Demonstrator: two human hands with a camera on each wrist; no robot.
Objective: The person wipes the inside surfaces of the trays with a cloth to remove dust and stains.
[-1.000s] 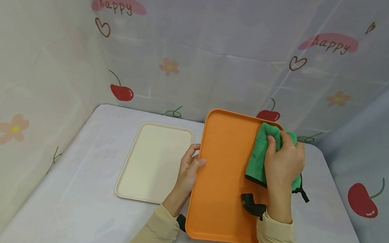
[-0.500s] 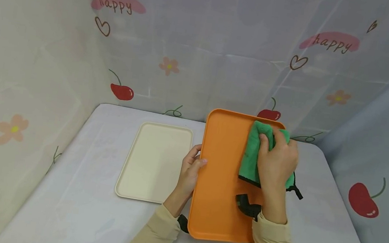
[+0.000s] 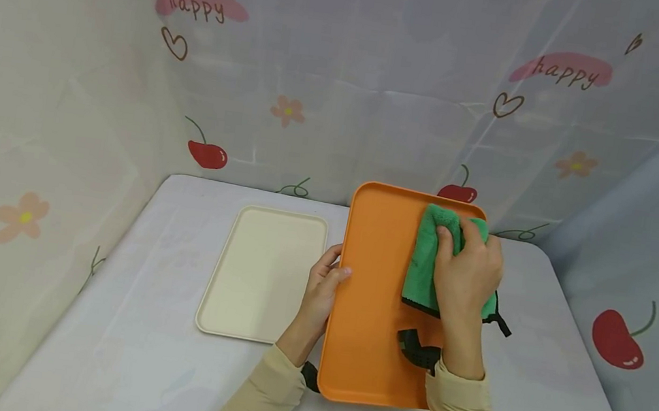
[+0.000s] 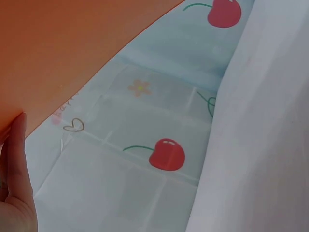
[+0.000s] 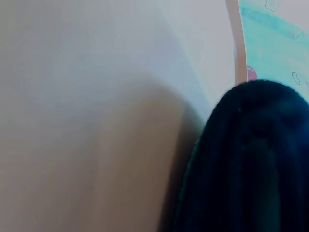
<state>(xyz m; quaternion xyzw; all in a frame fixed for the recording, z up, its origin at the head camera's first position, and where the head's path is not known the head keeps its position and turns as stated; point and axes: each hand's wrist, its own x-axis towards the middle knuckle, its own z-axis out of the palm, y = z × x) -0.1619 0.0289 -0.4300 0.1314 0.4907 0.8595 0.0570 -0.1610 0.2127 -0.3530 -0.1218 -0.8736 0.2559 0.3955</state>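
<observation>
An orange rectangular tray (image 3: 370,348) is held up at a tilt, its inner face toward the head camera. My left hand (image 3: 321,294) grips its left edge, thumb over the rim and fingers behind; in the left wrist view the tray's underside (image 4: 72,48) shows above that hand (image 4: 17,179). My right hand (image 3: 470,264) holds a bunched green cloth (image 3: 423,272) with black edging against the tray's upper right part. A dark strap end hangs from the cloth on the right. In the right wrist view the cloth (image 5: 256,159) looks nearly black and lies against the tray face.
A cream rectangular tray (image 3: 262,276) lies flat on the white-covered table (image 3: 121,344), left of the orange one. A curtain (image 3: 370,128) printed with cherries and hearts stands behind the table and at both sides.
My right hand has shifted the green cloth leftward over the orange tray, mostly in the first half second. The left hand keeps its grip on the edge, and the cream tray stays put.
</observation>
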